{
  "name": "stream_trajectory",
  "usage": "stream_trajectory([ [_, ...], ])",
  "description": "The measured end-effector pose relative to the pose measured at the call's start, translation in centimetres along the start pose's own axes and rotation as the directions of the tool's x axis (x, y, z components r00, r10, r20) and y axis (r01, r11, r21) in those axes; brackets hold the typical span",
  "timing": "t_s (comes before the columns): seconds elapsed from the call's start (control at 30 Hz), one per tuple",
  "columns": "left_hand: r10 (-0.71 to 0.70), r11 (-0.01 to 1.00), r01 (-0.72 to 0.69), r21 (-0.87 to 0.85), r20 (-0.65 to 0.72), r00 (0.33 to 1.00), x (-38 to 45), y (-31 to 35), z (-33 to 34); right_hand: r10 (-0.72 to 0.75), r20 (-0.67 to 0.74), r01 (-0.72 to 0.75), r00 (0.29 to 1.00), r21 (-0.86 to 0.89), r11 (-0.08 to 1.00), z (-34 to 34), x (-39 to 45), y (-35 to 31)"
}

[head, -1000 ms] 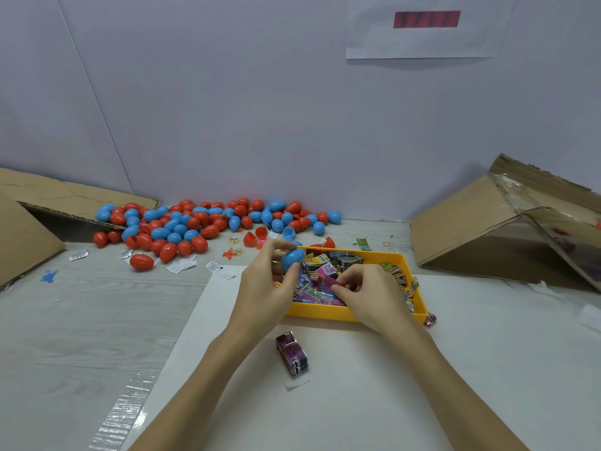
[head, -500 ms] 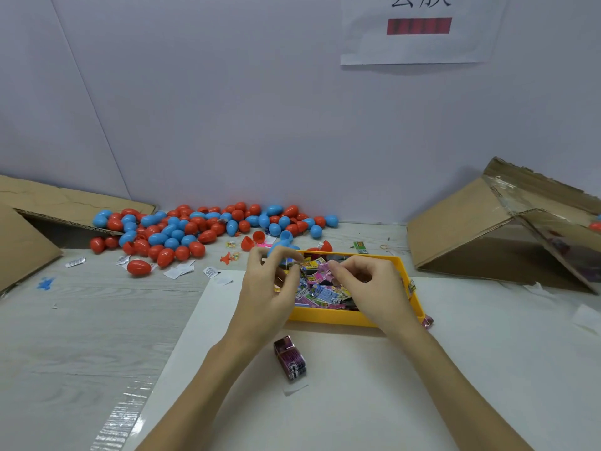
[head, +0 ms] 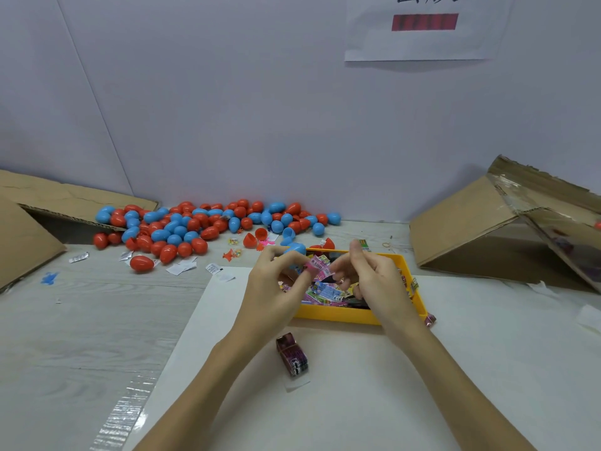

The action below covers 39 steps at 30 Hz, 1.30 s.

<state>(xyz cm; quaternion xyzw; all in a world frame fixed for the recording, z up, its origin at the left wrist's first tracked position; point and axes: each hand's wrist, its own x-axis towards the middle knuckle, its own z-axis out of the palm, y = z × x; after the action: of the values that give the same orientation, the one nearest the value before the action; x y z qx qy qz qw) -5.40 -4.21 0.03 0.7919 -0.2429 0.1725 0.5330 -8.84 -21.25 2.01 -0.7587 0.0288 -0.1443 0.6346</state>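
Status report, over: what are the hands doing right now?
Left grip holds blue egg shell. Right grip pinches pink packet beside it, over yellow tray. Nothing blocking.

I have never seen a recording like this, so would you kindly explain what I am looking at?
There is no machine here: these are a person's two bare hands, filmed by one wide-angle camera worn on the head, looking forward and down. The left hand pinches a pink packet above a yellow tray full of similar packets. A blue egg shell shows just behind its fingers. The right hand has its fingertips at the packet's other end, though whether it grips is unclear. On the table, red and blue plastic eggs are heaped by the wall. A small bundle of dark packets lies on a white sheet near the wrists, and opened cardboard boxes lie at either side.
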Motion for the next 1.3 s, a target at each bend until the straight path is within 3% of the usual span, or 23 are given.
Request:
stream_trajectory([
  [0.17, -0.198, 0.967, 0.204, -0.151, 0.054, 0.979, 0.1, 0.1, 0.1, -0.034, 0.096, 0.031, 0.995, 0.023, 0.999, 0.3, -0.4, -0.2],
  [0.33, -0.137, 0.985, 0.147, -0.086, 0.111, 0.984, 0.0, 0.2, 0.0, -0.018, 0.076, 0.016, 0.997, 0.018, 1.0, 0.8, -0.7, 0.1],
  [0.47, -0.09, 0.995, 0.096, -0.033, 0.145, 0.985, -0.1, 0.3, -0.2, 0.145, 0.051, -0.152, 0.988, 0.218, 0.964, 0.5, -0.4, 0.2],
  [0.6, -0.096, 0.99, 0.108, -0.09, 0.128, 0.987, 0.1, 0.2, -0.5, 0.188, 0.067, -0.2, 0.98, 0.297, 0.934, 0.1, -0.1, 0.1],
  [0.77, -0.063, 0.987, 0.071, -0.144, 0.064, 0.996, 0.2, 0.2, -0.9, 0.176, 0.061, -0.185, 0.982, 0.191, 0.964, -0.3, -0.1, 0.2],
  [1.1, -0.088, 0.975, 0.12, -0.188, 0.168, 0.982, -0.2, 0.0, -0.2, 0.074, 0.052, -0.074, 0.996, 0.015, 0.997, -0.5, -0.1, 0.5],
  [1.3, -0.111, 0.979, 0.137, -0.152, 0.169, 0.979, -0.3, 0.4, -0.3, 0.036, 0.116, -0.024, 0.993, -0.104, 0.994, -0.7, -0.1, 0.4],
])
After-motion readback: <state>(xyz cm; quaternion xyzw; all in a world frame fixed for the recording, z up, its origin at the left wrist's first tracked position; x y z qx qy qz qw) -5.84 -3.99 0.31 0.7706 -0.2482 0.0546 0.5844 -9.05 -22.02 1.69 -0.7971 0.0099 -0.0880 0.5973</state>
